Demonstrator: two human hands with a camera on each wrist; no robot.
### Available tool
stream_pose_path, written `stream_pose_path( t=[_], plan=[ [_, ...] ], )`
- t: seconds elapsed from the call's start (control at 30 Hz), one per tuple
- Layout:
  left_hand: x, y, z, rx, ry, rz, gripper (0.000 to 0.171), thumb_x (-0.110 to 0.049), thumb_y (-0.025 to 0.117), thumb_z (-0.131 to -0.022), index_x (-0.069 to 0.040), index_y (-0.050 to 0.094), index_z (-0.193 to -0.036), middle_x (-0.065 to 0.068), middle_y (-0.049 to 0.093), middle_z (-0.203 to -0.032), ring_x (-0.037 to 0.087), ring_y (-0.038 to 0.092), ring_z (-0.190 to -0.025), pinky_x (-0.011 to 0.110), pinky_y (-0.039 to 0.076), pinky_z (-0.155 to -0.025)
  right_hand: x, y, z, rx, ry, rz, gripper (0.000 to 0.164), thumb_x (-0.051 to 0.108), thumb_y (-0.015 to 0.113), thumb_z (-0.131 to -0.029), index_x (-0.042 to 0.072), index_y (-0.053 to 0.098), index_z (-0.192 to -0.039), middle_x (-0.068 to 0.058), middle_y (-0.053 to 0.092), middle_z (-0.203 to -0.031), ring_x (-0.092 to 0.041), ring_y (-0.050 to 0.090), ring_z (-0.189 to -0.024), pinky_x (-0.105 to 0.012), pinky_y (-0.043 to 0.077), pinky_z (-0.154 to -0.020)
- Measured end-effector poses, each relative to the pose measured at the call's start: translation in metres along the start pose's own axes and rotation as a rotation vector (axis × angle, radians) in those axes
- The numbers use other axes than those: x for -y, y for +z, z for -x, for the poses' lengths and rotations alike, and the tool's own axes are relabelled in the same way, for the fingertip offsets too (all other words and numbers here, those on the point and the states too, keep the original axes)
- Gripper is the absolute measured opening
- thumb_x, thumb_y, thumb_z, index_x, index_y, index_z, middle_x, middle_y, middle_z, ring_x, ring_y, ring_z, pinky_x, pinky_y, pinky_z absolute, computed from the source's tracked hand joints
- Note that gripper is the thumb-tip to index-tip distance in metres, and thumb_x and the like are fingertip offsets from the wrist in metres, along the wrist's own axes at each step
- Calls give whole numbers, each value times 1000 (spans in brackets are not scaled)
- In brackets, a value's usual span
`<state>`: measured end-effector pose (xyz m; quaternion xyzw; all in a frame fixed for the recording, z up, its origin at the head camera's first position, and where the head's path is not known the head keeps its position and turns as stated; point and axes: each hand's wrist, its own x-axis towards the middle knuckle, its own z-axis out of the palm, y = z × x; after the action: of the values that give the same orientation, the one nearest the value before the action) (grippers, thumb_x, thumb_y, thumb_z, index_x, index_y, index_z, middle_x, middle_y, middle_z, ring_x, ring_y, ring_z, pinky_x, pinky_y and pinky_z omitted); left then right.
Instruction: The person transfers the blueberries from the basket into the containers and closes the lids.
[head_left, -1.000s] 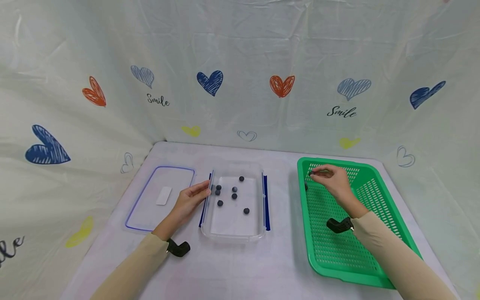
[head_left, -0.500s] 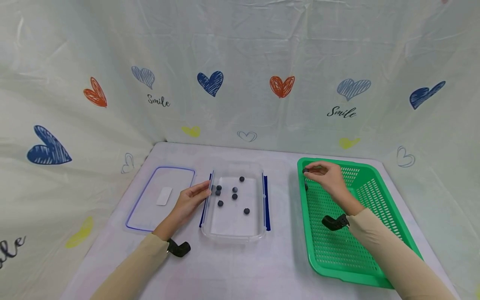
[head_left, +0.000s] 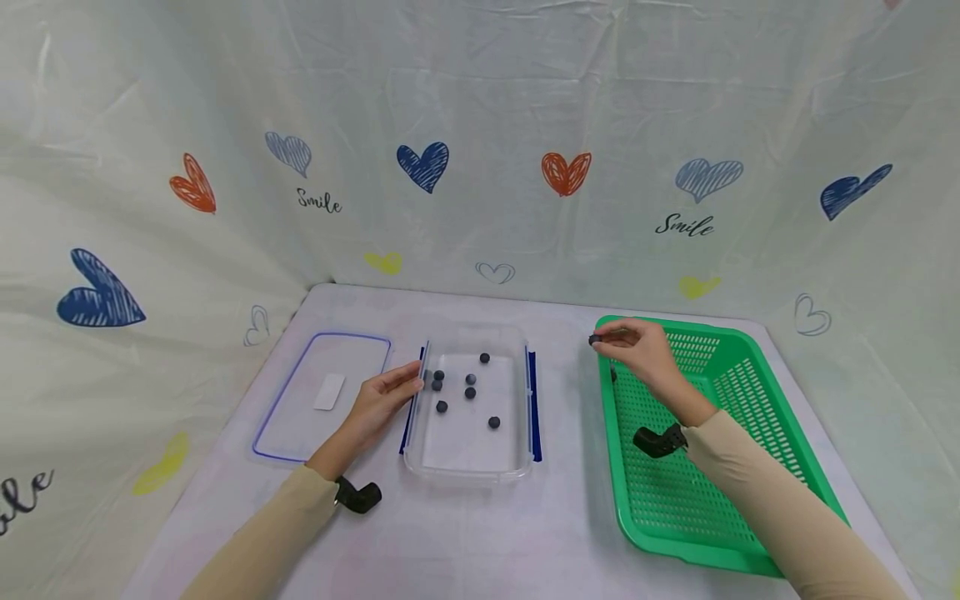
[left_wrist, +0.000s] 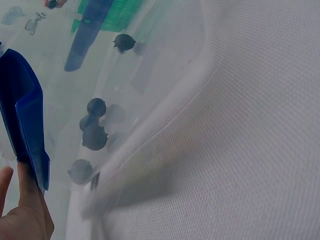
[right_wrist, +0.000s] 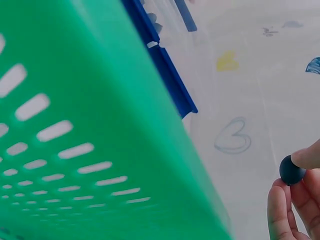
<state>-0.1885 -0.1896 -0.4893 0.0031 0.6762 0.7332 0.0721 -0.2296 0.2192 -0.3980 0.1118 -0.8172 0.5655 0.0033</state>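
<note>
My right hand (head_left: 643, 350) pinches a dark blueberry (right_wrist: 291, 171) between thumb and fingertips, raised over the far left rim of the green basket (head_left: 617, 475). Another blueberry (head_left: 613, 374) shows just inside that basket's left wall. In the middle of the table stands a clear plastic box (head_left: 468, 477) with blue side flaps, several loose blueberries (head_left: 470, 393) spread on its floor. With fairly straight fingers, my left hand (head_left: 375, 408) touches the left side of the box, right by the blue flap (left_wrist: 30, 117) seen in the left wrist view.
A clear lid with a blue edge (head_left: 276, 393) lies left of the box, a white rectangle (head_left: 328, 392) on it. White cloth (head_left: 555, 533) covers the table. A curtain (head_left: 495, 100) printed with hearts hangs behind and at the sides.
My right hand has moved left with the blueberry, from inside the basket to above its left rim. The left hand and the box have stayed in place.
</note>
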Motion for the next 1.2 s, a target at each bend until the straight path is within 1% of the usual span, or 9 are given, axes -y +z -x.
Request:
stream_pose_path(
  t=[0.3, 0.57, 0.6, 0.63, 0.7, 0.83, 0.87, 1.0, 1.2],
  plan=[
    [-3, 0, -3, -3, -3, 1, 55, -20, 68, -84, -2, 48, -132, 13, 46, -135, 17, 46, -120, 18, 41, -94, 10, 15, -9, 21, -37, -40, 31, 12, 73, -79, -6, 63, -102, -20, 63, -100, -14, 64, -83, -25, 54, -72],
    [0, 0, -3, -6, 4, 19, 55, -20, 69, -83, -1, 48, -131, 14, 47, -134, 16, 47, -120, 18, 42, -93, 16, 33, -16, 53, -33, -47, 27, 12, 73, -79, -3, 65, -100, -18, 64, -99, -18, 63, -83, -26, 55, -73],
    [-2, 1, -2, -1, -2, 24, 55, -19, 68, -84, -1, 48, -132, 14, 46, -135, 18, 46, -121, 19, 41, -94, 17, 35, -17, 61, -32, -47, 27, 12, 73, -79, -3, 65, -99, -18, 64, -99, -18, 63, -83, -26, 55, -72],
    [-5, 2, 0, 6, -3, 22, 55, -18, 67, -85, 0, 46, -132, 15, 45, -136, 18, 45, -122, 19, 41, -94, 21, 37, -17, 73, -27, -50, 27, 11, 73, -79, -3, 65, -100, -19, 63, -99, -21, 63, -84, -27, 55, -73],
    [-5, 1, 0, 9, 0, 27, 55, -18, 67, -85, 0, 46, -133, 15, 45, -136, 19, 45, -122, 19, 41, -94, 27, 42, -17, 96, -33, -57, 25, 8, 72, -79, -5, 65, -100, -20, 63, -99, -22, 63, -85, -27, 55, -72],
    [-2, 0, 1, 1, 1, 11, 57, -21, 68, -84, -1, 47, -133, 13, 46, -136, 15, 46, -121, 19, 41, -94, 45, 54, -13, 140, -42, -75, 23, 0, 68, -80, -11, 63, -100, -26, 61, -99, -31, 61, -88, -26, 55, -72],
    [1, -1, 0, -6, 3, 7, 57, -23, 69, -83, -2, 48, -132, 12, 47, -135, 14, 46, -120, 18, 41, -94, 47, 56, -13, 149, -48, -83, 23, -1, 68, -80, -11, 63, -100, -27, 61, -99, -32, 61, -87, -26, 55, -71],
    [-1, 0, 1, -15, -7, -9, 57, -24, 69, -83, -3, 48, -132, 10, 48, -135, 13, 47, -120, 18, 41, -94, 53, 66, -13, 173, -43, -104, 23, -2, 68, -80, -12, 62, -100, -29, 60, -100, -37, 60, -89, -25, 55, -72],
    [0, 0, 2, -24, -16, -6, 54, -22, 69, -84, -4, 50, -131, 9, 49, -133, 13, 47, -119, 18, 41, -94, 56, 77, -15, 188, -38, -66, 22, -2, 68, -80, -11, 63, -99, -27, 62, -100, -37, 60, -90, -27, 54, -73]
  ],
)
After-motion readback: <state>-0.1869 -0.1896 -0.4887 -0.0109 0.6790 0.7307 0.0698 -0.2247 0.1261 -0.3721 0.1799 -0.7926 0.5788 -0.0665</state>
